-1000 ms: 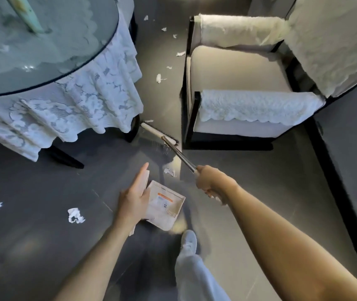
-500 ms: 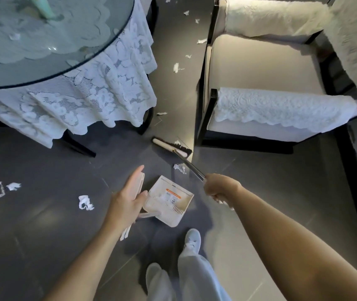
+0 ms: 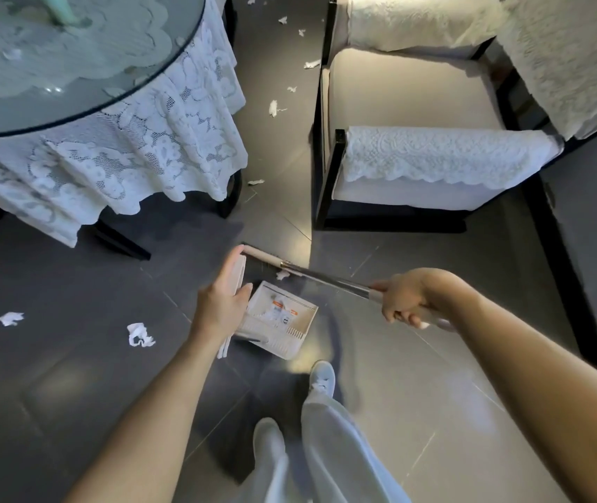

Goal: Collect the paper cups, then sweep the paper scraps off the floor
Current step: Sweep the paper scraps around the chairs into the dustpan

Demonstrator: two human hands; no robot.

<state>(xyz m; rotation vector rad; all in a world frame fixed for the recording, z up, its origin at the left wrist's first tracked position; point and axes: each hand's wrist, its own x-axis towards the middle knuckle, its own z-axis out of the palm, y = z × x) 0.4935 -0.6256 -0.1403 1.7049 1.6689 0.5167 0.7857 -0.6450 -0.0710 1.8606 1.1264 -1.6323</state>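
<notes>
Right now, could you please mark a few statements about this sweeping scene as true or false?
1. The right hand grips the broom by its handle. True.
2. The left hand is empty. False: it holds the dustpan by its upright handle.
3. Paper scraps lie on the floor to the person's left of the dustpan. True.
4. The table is bare wood. False: glass tops a lace cloth.

Broom point(image 3: 326, 279) head's been dragged back from the chair point(image 3: 327, 176) corner toward the dustpan point(image 3: 282, 321), nudging the scrap point(image 3: 282, 274) up near its mouth. Right hand point(image 3: 407, 303) swung out wider.
</notes>
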